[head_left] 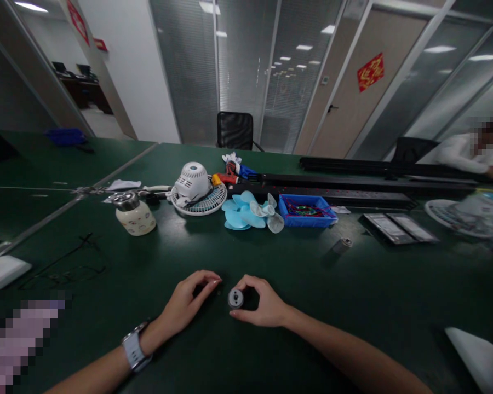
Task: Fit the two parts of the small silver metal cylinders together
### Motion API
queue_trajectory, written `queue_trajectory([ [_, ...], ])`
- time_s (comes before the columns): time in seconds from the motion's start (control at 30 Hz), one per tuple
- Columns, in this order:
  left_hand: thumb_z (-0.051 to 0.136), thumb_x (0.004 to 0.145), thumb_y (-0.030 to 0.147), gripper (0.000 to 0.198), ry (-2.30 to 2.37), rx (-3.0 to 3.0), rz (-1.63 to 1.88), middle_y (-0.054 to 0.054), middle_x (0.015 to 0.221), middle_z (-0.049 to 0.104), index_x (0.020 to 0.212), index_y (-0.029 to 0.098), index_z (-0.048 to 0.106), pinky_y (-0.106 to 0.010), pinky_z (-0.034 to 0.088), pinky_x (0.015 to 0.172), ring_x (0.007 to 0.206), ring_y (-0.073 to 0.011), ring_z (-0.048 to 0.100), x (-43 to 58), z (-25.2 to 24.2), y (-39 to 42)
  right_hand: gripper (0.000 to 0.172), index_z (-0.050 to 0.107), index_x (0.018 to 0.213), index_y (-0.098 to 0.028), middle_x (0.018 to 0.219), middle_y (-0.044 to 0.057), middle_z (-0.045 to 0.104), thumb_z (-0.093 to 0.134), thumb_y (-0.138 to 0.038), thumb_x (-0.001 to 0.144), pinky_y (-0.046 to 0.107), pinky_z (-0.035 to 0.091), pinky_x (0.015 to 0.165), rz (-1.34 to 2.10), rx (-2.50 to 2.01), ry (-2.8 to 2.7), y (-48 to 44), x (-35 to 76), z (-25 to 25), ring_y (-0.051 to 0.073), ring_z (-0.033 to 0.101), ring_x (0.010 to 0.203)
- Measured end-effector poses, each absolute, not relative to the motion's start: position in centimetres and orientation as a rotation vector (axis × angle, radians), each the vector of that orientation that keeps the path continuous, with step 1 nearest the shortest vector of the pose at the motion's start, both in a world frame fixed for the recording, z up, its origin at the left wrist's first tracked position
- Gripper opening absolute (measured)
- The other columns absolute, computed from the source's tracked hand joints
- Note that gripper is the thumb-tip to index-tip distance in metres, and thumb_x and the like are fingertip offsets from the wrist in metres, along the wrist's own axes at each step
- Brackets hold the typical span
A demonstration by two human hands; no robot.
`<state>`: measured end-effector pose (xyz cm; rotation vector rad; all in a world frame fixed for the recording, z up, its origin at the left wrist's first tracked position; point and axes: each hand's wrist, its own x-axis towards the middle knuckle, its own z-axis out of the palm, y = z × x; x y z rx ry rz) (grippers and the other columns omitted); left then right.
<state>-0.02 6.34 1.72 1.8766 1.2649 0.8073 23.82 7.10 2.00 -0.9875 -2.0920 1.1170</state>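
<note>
A small round electric motor point(235, 298), grey with dark holes in its end face, is pinched between the thumb and index finger of my right hand point(265, 302), low over the table's near middle. Just to the left, my left hand point(189, 298) has its thumb and fingertips brought together beside the motor, not touching it. Whether anything lies between those fingertips is too small to tell. A tiny speck point(219, 293) shows on the table between the hands. Another small metal cylinder point(345, 244), similar in size, stands farther off to the right.
Across the green table point(181, 246) stand a cream jar point(136, 218), a white fan head on its grille point(195, 189), blue fan blades point(244, 210), a blue bin of wires point(308, 220) and long black rails point(337, 189). A co-worker's sleeve point(460, 156) is at far right.
</note>
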Motion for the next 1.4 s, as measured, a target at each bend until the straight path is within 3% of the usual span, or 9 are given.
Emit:
queue_trajectory([
  [0.3, 0.04, 0.096, 0.038, 0.033, 1.359, 1.833, 0.856, -0.004, 0.098, 0.069, 0.092, 0.021, 0.068, -0.029, 0.048, 0.085, 0.093, -0.0175, 0.063, -0.3, 1.6, 6.4, 0.034, 0.057, 0.087, -0.02, 0.09, 0.001, 0.064, 0.078, -0.04, 0.069, 0.033, 0.046, 0.079, 1.316, -1.011, -1.974, 7.4, 24.1, 2.0, 0.018, 0.059, 0.083],
  [0.5, 0.038, 0.097, 0.041, 0.039, 1.391, 1.817, 0.879, -0.004, 0.09, 0.068, 0.079, 0.019, 0.065, -0.028, 0.047, 0.08, 0.087, -0.0171, 0.062, -0.4, 1.6, 6.5, 0.044, 0.053, 0.084, -0.02, 0.088, 0.003, 0.064, 0.076, -0.053, 0.067, 0.037, 0.049, 0.082, 1.712, -0.965, -1.364, 9.2, 24.6, 1.2, 0.021, 0.064, 0.086],
  [0.67, 0.04, 0.095, 0.043, 0.039, 1.442, 1.826, 0.842, -0.002, 0.073, 0.061, 0.088, 0.019, 0.07, -0.027, 0.046, 0.067, 0.07, -0.0162, 0.059, -0.3, 2.0, 6.3, 0.043, 0.061, 0.1, -0.018, 0.093, 0.006, 0.066, 0.074, -0.048, 0.073, 0.04, 0.048, 0.089, 1.835, -0.906, -1.176, 9.7, 24.9, 0.7, 0.022, 0.065, 0.092],
  [0.93, 0.042, 0.094, 0.037, 0.035, 1.371, 1.882, 0.874, -0.006, 0.093, 0.069, 0.087, 0.02, 0.071, -0.03, 0.047, 0.076, 0.084, -0.0195, 0.061, -0.5, 2.0, 6.6, 0.04, 0.061, 0.106, -0.017, 0.097, 0.007, 0.07, 0.069, -0.045, 0.08, 0.042, 0.047, 0.094, 1.886, -0.865, -1.259, 9.8, 24.9, 0.5, 0.022, 0.067, 0.095],
  [1.07, 0.04, 0.094, 0.035, 0.041, 1.345, 1.878, 0.878, -0.007, 0.097, 0.07, 0.062, 0.019, 0.06, -0.031, 0.047, 0.079, 0.089, -0.0201, 0.061, -0.6, 1.8, 6.7, 0.035, 0.049, 0.089, -0.02, 0.097, 0.007, 0.071, 0.075, -0.039, 0.076, 0.042, 0.05, 0.09, 1.915, -0.815, -1.23, 9.8, 25.0, 0.7, 0.023, 0.068, 0.098],
  [1.2, 0.037, 0.093, 0.033, 0.045, 1.326, 1.855, 0.876, -0.007, 0.098, 0.07, 0.051, 0.019, 0.047, -0.031, 0.046, 0.079, 0.091, -0.0207, 0.06, -0.7, 1.9, 6.6, 0.045, 0.04, 0.08, -0.021, 0.101, 0.008, 0.072, 0.082, -0.033, 0.068, 0.041, 0.052, 0.087, 1.895, -0.782, -1.289, 9.5, 24.8, 0.9, 0.023, 0.069, 0.097],
  [1.4, 0.037, 0.094, 0.036, 0.046, 1.314, 1.854, 0.849, -0.008, 0.099, 0.068, 0.054, 0.018, 0.051, -0.031, 0.046, 0.078, 0.089, -0.0209, 0.06, -0.6, 1.9, 6.4, 0.043, 0.051, 0.082, -0.018, 0.099, 0.009, 0.072, 0.087, -0.028, 0.059, 0.041, 0.051, 0.088, 1.674, -0.904, -1.552, 8.5, 24.4, 1.3, 0.024, 0.068, 0.097],
])
